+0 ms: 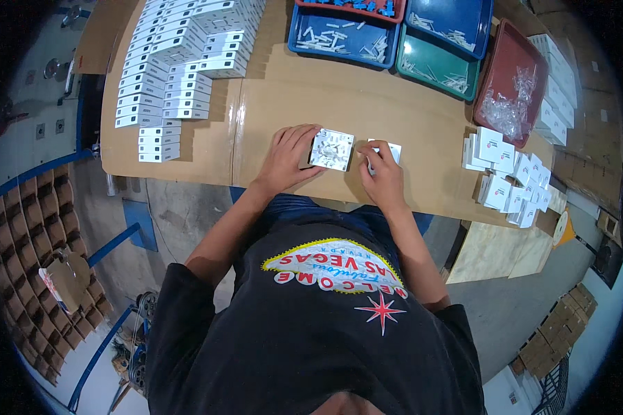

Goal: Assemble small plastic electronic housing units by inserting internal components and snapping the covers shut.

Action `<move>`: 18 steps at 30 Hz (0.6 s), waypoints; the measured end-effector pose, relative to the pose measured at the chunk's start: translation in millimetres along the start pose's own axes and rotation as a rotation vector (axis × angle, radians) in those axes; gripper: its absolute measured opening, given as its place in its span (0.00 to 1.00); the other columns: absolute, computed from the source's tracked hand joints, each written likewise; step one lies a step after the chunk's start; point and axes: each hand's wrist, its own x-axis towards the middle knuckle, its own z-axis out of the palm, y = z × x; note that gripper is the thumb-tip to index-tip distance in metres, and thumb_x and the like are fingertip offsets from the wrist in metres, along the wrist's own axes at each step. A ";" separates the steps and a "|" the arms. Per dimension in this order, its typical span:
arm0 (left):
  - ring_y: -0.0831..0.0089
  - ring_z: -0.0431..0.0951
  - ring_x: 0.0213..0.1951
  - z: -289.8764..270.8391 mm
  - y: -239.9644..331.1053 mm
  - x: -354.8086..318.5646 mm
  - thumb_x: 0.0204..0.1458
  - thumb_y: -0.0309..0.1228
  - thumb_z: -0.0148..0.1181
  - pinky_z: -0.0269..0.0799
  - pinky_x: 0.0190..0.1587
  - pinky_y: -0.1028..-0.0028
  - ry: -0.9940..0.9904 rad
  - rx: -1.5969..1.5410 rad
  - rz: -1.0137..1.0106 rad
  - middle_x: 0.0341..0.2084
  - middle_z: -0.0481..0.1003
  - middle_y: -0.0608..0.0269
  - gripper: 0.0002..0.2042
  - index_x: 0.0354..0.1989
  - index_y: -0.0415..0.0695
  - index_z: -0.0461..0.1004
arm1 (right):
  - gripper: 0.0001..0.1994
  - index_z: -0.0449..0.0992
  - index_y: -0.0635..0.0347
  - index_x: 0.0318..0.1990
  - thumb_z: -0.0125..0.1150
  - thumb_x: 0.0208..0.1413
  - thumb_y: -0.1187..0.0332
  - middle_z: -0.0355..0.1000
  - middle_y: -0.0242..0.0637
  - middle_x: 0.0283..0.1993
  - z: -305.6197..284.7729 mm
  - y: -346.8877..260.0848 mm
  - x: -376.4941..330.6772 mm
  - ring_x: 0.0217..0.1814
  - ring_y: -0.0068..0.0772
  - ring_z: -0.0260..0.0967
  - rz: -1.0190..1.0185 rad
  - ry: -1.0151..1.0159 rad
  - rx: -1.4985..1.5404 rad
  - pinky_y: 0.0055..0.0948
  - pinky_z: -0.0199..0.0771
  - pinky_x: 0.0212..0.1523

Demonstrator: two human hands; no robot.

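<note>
My left hand [289, 158] is closed around the left side of an open white box [332, 150], its thumb at the near corner. Small white and grey parts show inside the box, too small to name. Just right of it, my right hand [382, 169] has curled fingers over a small flat white piece [396, 150]. The piece's right edge shows past the fingers; the hand hides the rest. A narrow gap of cardboard separates the right fingertips from the open box.
Stacked white boxes [142, 111] stand at the left. Blue trays [294, 47], a green tray [472, 88] and red trays [479, 114] hold small parts and clear bags along the back right. Small white packets [492, 190] are piled at the right. The cardboard-covered table's [277, 90] front edge lies near my waist.
</note>
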 end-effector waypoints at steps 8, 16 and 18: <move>0.56 0.63 0.69 14.0 -0.9 9.1 0.42 0.50 0.75 0.52 0.72 0.53 0.068 0.074 -0.097 0.65 0.66 0.52 0.46 0.69 0.41 0.63 | 0.08 0.80 0.57 0.44 0.63 0.58 0.74 0.75 0.36 0.48 -7.1 14.2 15.3 0.39 0.40 0.79 0.049 0.097 0.040 0.36 0.80 0.36; 0.57 0.62 0.70 11.4 7.5 10.6 0.43 0.54 0.73 0.51 0.72 0.52 0.052 0.113 -0.118 0.65 0.66 0.53 0.47 0.69 0.41 0.63 | 0.09 0.81 0.58 0.45 0.62 0.58 0.76 0.76 0.36 0.43 -34.5 14.8 59.6 0.36 0.35 0.78 0.114 0.160 0.056 0.31 0.80 0.35; 0.58 0.62 0.70 9.7 8.2 11.3 0.43 0.55 0.73 0.51 0.72 0.53 0.050 0.125 -0.103 0.65 0.66 0.53 0.47 0.69 0.41 0.63 | 0.10 0.81 0.58 0.46 0.62 0.57 0.76 0.76 0.36 0.43 -39.8 17.1 80.1 0.36 0.35 0.78 0.074 0.184 0.047 0.32 0.79 0.35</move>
